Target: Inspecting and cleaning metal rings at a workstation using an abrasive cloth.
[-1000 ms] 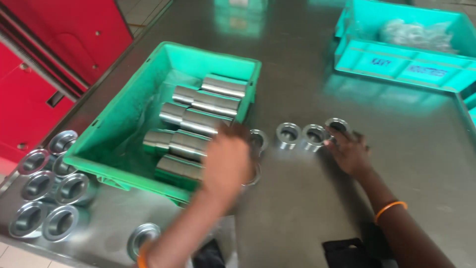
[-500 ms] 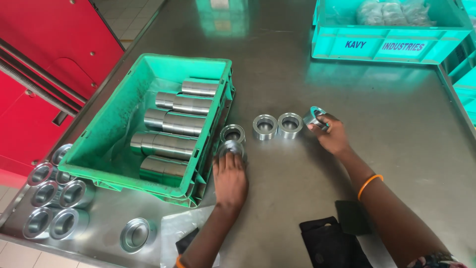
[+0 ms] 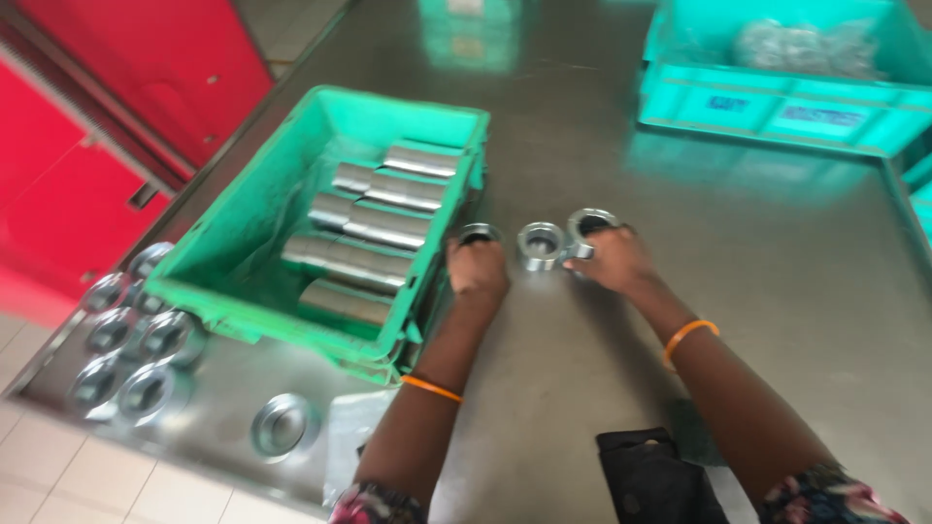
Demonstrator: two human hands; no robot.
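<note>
Steel worktop with crates, spare parts and a red surface beside it

A green plastic crate (image 3: 243, 291) sits left of centre on the steel table (image 3: 602, 146), holding metal cylinders (image 3: 374, 228) laid on their sides in rows. At the lower left edge of the frame, a cluster of shallow round metal cups (image 3: 126, 344) rests on the table, with one more cup (image 3: 282, 424) alone nearer the bottom. A teal crate (image 3: 777, 107) at the upper right holds bagged, pale contents, too blurred to identify. Red panelling (image 3: 116, 97) fills the upper left. A black cloth-like item (image 3: 650, 475) lies at the bottom edge, and pale floor tiles (image 3: 58, 485) show in the lower left corner.
</note>
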